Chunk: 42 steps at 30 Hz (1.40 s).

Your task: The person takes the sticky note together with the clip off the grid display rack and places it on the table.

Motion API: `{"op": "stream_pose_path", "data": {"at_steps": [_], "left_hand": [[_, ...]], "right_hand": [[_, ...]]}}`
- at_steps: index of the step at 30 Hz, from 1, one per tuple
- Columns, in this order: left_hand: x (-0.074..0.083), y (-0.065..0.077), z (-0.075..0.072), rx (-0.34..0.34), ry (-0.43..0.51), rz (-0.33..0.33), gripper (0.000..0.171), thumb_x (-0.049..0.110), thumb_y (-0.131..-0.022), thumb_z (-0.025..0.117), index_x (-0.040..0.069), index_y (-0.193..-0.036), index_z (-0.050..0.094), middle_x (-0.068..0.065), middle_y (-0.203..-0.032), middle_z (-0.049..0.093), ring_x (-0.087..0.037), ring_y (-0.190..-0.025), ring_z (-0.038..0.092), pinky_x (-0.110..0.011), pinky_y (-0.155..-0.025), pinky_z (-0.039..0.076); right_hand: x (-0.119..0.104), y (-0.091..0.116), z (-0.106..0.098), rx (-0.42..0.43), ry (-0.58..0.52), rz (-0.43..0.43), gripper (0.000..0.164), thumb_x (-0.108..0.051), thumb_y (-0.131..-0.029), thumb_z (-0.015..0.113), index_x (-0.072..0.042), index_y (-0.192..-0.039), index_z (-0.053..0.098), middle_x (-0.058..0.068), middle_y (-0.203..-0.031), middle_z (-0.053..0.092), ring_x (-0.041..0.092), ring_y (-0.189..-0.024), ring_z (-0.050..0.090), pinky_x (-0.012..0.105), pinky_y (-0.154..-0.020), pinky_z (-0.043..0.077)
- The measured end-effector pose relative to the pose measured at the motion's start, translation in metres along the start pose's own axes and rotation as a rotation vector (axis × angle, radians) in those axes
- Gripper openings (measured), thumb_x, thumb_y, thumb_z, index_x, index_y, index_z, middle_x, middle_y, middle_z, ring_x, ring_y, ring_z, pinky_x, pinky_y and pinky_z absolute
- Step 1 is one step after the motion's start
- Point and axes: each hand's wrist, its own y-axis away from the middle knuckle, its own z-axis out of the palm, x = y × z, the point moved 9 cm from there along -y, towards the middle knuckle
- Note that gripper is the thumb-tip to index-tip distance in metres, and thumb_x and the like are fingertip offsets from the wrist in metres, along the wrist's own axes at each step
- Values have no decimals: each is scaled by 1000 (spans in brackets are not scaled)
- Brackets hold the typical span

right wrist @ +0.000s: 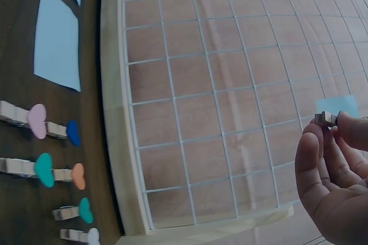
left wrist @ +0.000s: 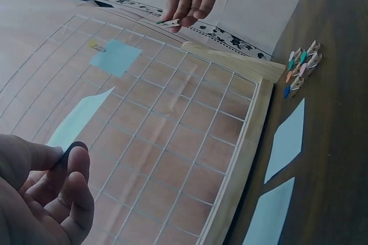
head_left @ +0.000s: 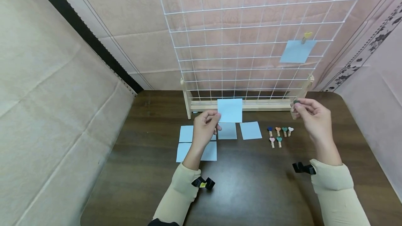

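Observation:
Between thumb and fingers my left hand (head_left: pixel 205 126) pinches a blue paper square (head_left: pixel 230 110) by its edge, raised in front of the white wire grid (head_left: pixel 232 58). My right hand (head_left: pixel 317 119) pinches a small wooden clothespin (right wrist: pixel 326 119) near the grid's right foot; a bit of green shows on it in the left wrist view. Another blue square (head_left: pixel 297 52) hangs on the grid at upper right, under a clothespin with a yellow top (head_left: pixel 307 35). Several clothespins with heart tops (head_left: pixel 278 139) lie on the table, left of my right hand.
More blue squares (head_left: pixel 251 130) lie on the dark wooden table (head_left: pixel 245 180), some partly hidden under my left forearm. The grid stands in a pale wooden base (head_left: pixel 267 106) at the table's back edge. Cloth walls (head_left: pixel 62 90) enclose the sides and back.

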Motion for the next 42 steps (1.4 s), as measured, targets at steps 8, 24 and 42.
{"op": "stream_pose_path", "data": {"at_steps": [8, 24, 42], "left_hand": [[-15, 8, 1, -8, 26, -57, 17, 11, -104, 68, -3, -112, 73, -4, -73, 72, -20, -57, 66, -21, -50, 50], [-37, 23, 1, -1, -24, -111, 17, 14, -103, 70, 0, -112, 75, -7, -77, 74, -31, -63, 68, -29, -54, 55], [-49, 40, 0, -6, -40, -189, 16, 3, -104, 65, -8, -113, 72, -18, -83, 75, -58, -74, 65, -29, -54, 54]], "right_hand": [[19, 9, -4, -37, 111, 19, 11, -2, -102, 67, -4, -111, 73, -10, -96, 74, 3, -77, 69, 15, -66, 57], [48, 21, -24, -32, 214, 126, 17, -10, -103, 69, 2, -116, 71, -11, -88, 73, 4, -74, 66, 16, -64, 57], [75, 29, -32, -52, 273, 170, 12, -10, -103, 70, -4, -112, 75, -13, -89, 73, 6, -77, 68, 19, -62, 58]]}}
